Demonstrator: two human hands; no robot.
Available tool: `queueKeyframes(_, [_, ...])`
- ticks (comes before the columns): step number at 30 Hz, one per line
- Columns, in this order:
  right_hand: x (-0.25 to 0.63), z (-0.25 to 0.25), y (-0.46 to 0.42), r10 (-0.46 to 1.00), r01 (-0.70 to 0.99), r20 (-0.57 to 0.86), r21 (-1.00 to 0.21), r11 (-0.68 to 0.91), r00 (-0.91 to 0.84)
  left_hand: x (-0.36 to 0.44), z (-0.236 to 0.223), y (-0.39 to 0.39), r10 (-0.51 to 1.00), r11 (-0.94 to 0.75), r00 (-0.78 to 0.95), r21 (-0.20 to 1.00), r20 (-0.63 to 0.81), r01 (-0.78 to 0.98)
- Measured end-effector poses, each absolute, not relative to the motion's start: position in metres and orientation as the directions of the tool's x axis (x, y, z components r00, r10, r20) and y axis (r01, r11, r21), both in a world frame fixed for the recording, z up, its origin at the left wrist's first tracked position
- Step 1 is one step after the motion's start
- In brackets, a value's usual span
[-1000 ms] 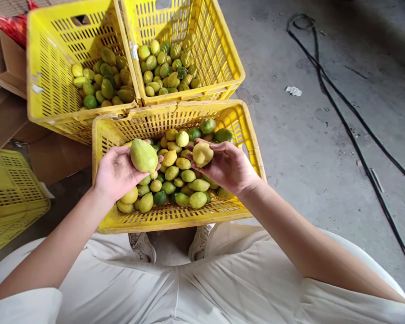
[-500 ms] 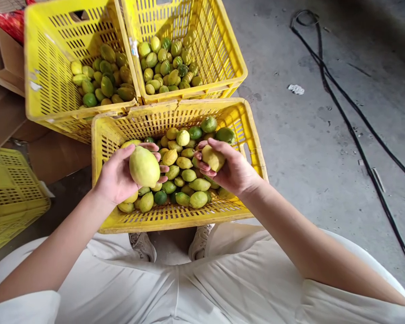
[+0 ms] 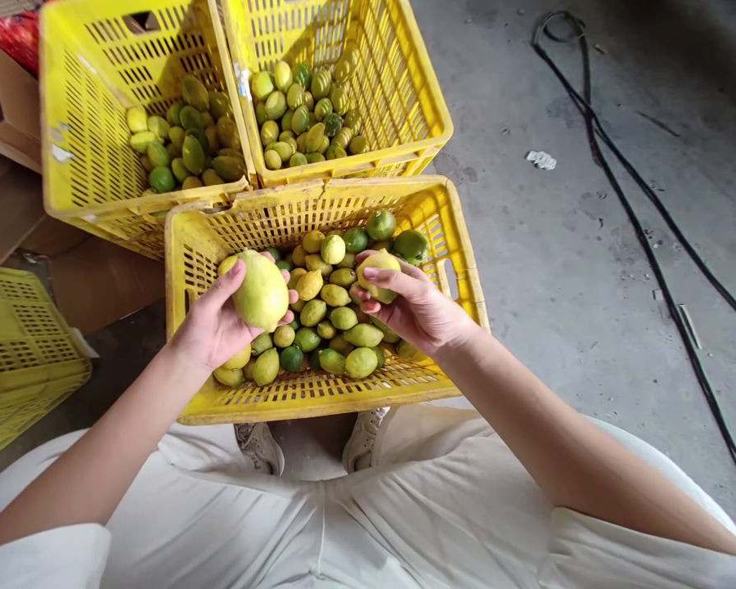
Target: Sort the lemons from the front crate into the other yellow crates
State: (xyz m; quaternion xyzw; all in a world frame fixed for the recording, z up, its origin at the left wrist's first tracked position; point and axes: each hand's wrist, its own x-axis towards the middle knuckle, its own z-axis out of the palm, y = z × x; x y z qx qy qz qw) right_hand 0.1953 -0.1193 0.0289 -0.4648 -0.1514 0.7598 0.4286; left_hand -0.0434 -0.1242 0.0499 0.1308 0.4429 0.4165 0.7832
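Note:
Above the near yellow crate [image 3: 319,409], my left hand [image 3: 212,327] is closed around a large pale yellow-green lemon [image 3: 261,290], thumb on its upper left side. My right hand [image 3: 426,311] grips a smaller yellow lemon [image 3: 379,274] between thumb and fingers, a little to the right. The two fruits are held apart at about the same height. Below them, many yellow and green lemons [image 3: 343,317] lie in the crate, partly hidden by my hands. A dark green lemon [image 3: 410,245] rests near the crate's right end.
Two more yellow crates, the left one [image 3: 86,131] and the right one [image 3: 398,90], stand behind with green and yellow fruit inside. Another yellow crate [image 3: 24,352] and cardboard boxes [image 3: 12,123] are at the left. Black cable [image 3: 644,237] runs across the concrete floor at the right.
Both lemons have been turned in my hands. My right thumb has moved down across the front of its lemon, and the left lemon has tilted and shifted slightly up.

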Motion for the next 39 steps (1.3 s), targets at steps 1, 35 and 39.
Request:
queueKeyframes(1, [0.196, 0.029, -0.119, 0.795, -0.508, -0.574, -0.634, -0.584, -0.197, -0.043, 0.05, -0.124, 0.772, 0.614, 0.263, 0.574, -0.578, -0.542])
queueKeyframes(35, [0.205, 0.018, -0.11, 0.796, -0.578, -0.567, -0.583, -0.571, -0.214, -0.042, 0.066, -0.123, 0.693, 0.658, 0.234, 0.465, -0.682, -0.593])
queueKeyframes(39, [0.209, 0.013, -0.108, 0.84, -0.569, -0.515, -0.644, -0.511, -0.171, -0.037, 0.067, -0.123, 0.678, 0.66, 0.188, 0.476, -0.71, -0.582])
